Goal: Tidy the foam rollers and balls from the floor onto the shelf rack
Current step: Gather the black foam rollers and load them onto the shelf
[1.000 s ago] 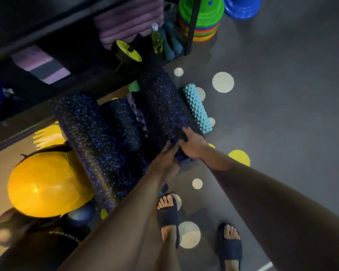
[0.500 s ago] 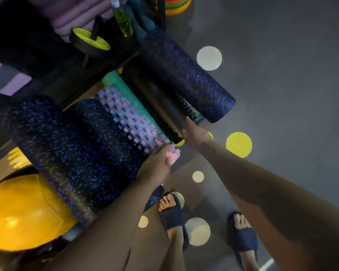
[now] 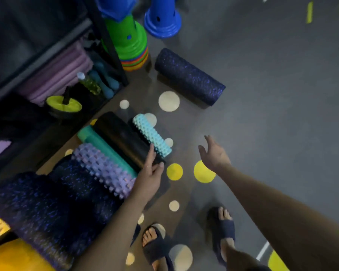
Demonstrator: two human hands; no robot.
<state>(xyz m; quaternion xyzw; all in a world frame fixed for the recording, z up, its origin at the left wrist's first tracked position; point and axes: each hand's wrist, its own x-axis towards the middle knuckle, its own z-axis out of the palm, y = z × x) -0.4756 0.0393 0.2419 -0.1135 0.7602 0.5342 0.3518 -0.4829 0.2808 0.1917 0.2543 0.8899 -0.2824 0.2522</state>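
Observation:
Several foam rollers lie side by side on the floor beside the dark shelf rack [image 3: 106, 42]: a light blue knobbly roller [image 3: 152, 134], a smooth black roller [image 3: 123, 138], a teal roller [image 3: 104, 144], a purple knobbly roller [image 3: 104, 169] and two dark blue-speckled rollers [image 3: 33, 210]. A third speckled roller [image 3: 190, 76] lies alone farther out on the grey floor. My left hand [image 3: 150, 175] rests flat on the near end of the black roller, fingers spread. Just right of the row, my right hand [image 3: 213, 153] hovers open over the floor, holding nothing. A yellow ball [image 3: 18, 257] shows at the bottom left.
The rack's low shelf holds purple mats [image 3: 61, 73], a yellow-green wheel [image 3: 64, 103], a bottle [image 3: 88, 83] and teal dumbbells [image 3: 104, 79]. Stacked green cones [image 3: 129, 44] and blue cones [image 3: 161, 18] stand past the rack. My sandalled feet [image 3: 184, 239] stand on the dotted floor.
The speckled roller has rolled away to the far right and lies alone. My right hand has come off the rollers and opened in the air. The light blue roller is uncovered again.

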